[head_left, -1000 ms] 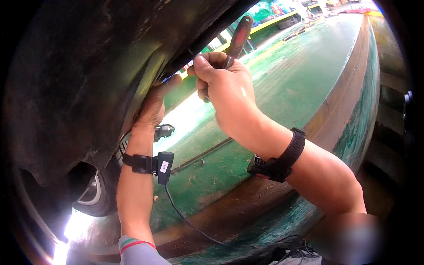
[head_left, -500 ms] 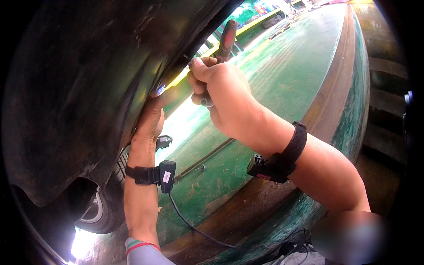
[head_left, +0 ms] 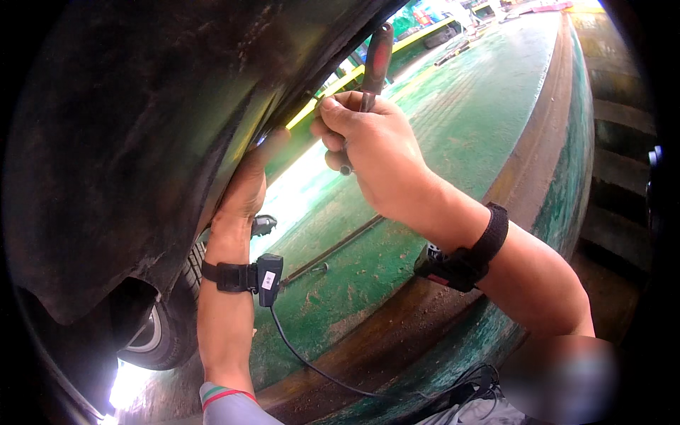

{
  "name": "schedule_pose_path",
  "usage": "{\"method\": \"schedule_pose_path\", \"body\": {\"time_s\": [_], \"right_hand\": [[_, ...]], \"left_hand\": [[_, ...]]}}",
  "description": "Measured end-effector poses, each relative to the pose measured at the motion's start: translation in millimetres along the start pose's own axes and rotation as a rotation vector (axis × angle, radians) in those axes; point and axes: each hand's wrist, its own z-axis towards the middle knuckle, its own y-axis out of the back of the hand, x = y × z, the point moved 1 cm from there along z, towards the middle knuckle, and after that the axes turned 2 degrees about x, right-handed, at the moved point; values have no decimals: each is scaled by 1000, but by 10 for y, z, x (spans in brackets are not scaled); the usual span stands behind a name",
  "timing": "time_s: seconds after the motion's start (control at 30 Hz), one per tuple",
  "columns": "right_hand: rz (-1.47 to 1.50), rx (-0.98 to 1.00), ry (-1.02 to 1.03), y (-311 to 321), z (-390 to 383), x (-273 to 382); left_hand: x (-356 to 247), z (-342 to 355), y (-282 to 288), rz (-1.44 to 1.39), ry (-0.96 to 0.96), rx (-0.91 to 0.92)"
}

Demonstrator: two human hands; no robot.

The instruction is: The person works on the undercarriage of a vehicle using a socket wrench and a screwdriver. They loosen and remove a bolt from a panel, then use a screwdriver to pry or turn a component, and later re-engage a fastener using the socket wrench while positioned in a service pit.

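Note:
My right hand (head_left: 372, 134) is closed around a hand tool with a black-and-red handle (head_left: 379, 60). The handle points up, and a small round metal end shows below the fingers. The thumb and forefinger are pinched together close to the panel edge; whether a small part sits between them is unclear. My left hand (head_left: 248, 180) reaches up against the dark underbody panel (head_left: 142, 142) of a vehicle. Its thumb sticks out to the right, while the other fingers are hidden behind the panel's edge. A small bluish glint shows by its fingertips.
Below the panel at lower left is a wheel (head_left: 170, 336). Green-painted floor (head_left: 453, 142) with a raised brown edge runs along the right, beside steps (head_left: 623, 156). A black box (head_left: 269, 280) strapped on my left forearm trails a cable. Tools lie far off at the top.
My right hand has moved slightly right and turned, taking the tool with it; its round lower end now shows more clearly. My left hand stays at the panel with its thumb shifted a little.

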Motion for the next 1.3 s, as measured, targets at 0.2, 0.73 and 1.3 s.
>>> {"method": "schedule_pose_path", "body": {"time_s": [0.2, 0.73, 1.3], "right_hand": [[121, 46, -56, 41, 77, -55], [321, 30, -246, -34, 81, 25], [175, 134, -135, 68, 30, 22]], "left_hand": [[-20, -5, -4, 12, 19, 0], [42, 17, 26, -23, 56, 45], [15, 29, -15, -24, -7, 37]]}}
